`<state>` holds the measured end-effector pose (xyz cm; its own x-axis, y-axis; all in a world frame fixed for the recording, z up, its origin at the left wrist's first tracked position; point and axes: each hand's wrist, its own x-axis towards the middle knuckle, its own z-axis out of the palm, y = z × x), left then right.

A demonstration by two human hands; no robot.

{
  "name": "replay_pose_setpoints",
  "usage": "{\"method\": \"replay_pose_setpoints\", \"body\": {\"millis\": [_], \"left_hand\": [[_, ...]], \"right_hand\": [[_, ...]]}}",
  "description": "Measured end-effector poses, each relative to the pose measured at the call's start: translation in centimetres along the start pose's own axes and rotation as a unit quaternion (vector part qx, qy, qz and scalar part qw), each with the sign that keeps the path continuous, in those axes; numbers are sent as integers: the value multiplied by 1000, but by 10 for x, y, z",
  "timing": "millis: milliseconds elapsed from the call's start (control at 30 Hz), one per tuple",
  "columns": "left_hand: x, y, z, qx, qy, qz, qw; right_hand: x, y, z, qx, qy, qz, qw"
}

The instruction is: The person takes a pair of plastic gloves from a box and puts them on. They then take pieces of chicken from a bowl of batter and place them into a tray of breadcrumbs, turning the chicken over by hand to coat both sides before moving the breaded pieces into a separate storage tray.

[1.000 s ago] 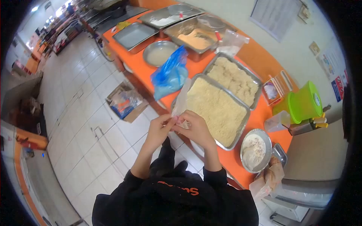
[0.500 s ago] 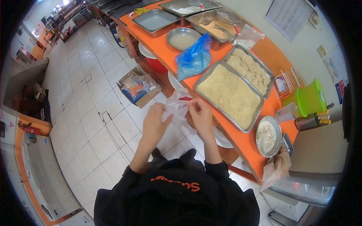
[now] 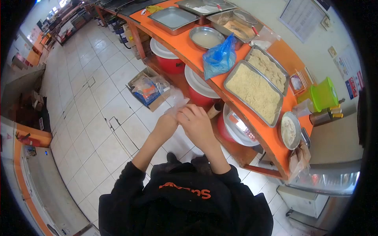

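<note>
Both of my hands meet in front of my body, above the tiled floor. My left hand [image 3: 165, 126] has its fingers closed on a thin clear plastic bag [image 3: 177, 98], whose loose end sticks up past the fingers. My right hand [image 3: 193, 121] presses against the left one with bent fingers at the same bag; its fingertips are partly hidden. To the right, on the orange table [image 3: 252, 155], are a tray of yellow crumbs [image 3: 254, 92], a tray of pale dough [image 3: 267, 69] and a blue plastic bag [image 3: 218, 59].
Lidded red buckets [image 3: 201, 86] stand under the table. An open cardboard box [image 3: 151, 88] of packages lies on the floor. A bowl of white mixture [image 3: 289, 130], green containers [image 3: 325, 96] and metal trays [image 3: 173, 19] are on the table.
My hands have come together, and the bag is now bunched between them. The view has shifted so that more of the red buckets shows under the table.
</note>
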<state>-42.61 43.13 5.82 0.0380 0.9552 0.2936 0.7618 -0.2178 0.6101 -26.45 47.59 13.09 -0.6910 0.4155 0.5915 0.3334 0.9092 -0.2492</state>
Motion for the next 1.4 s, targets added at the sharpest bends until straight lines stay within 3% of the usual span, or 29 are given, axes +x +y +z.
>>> {"method": "replay_pose_setpoints", "body": {"millis": [100,167,233,267,300,400,500,600,700,800,867,900,1000,1067,1100,1133,1167,1200,1300,1400], "left_hand": [[-4,-22,10,19,-1,86,996],[2,-30,19,-128,14,44,991],[16,-15,12,-397,20,-52,916],[26,-3,7,-575,19,-125,809],[32,6,3,-724,16,-197,661],[29,4,16,-907,-72,-93,405],[30,24,34,-902,-89,-149,396],[37,41,47,-906,-86,-149,386],[39,39,78,-815,-89,-182,543],[47,51,97,-559,-54,-117,819],[57,44,104,-328,-100,49,938],[61,44,105,-201,-121,132,963],[71,54,117,-68,-93,225,968],[120,93,100,-118,-194,115,967],[132,102,103,-257,-212,54,941],[144,110,106,-392,-216,-9,894],[145,108,116,-616,-173,-80,764],[148,117,120,-794,-118,-148,578],[158,161,140,-793,-104,-163,578],[174,173,179,-766,-140,-85,622]], "right_hand": [[-2,-15,20,-45,-20,1,999],[-3,-23,23,-52,20,14,998],[-3,-31,19,-38,112,35,992],[-11,-31,20,-30,135,67,988],[-22,-30,20,-22,158,99,982],[-34,-28,18,-45,162,182,969],[-38,-19,14,-109,142,233,956],[-44,1,9,-162,147,261,940],[-55,17,-3,-168,127,255,944],[-63,29,-18,-146,90,198,965],[-66,33,-30,-155,56,158,974],[-66,35,-37,-158,52,153,974],[-68,43,-56,-151,57,143,976],[-75,51,-65,-128,87,142,978],[-81,56,-70,-123,121,162,972],[-88,61,-75,-118,153,180,964],[-95,66,-80,-112,185,198,956],[-102,74,-83,-111,196,240,944],[-116,97,-96,-135,160,295,932],[-133,125,-104,-154,130,304,931]]}}
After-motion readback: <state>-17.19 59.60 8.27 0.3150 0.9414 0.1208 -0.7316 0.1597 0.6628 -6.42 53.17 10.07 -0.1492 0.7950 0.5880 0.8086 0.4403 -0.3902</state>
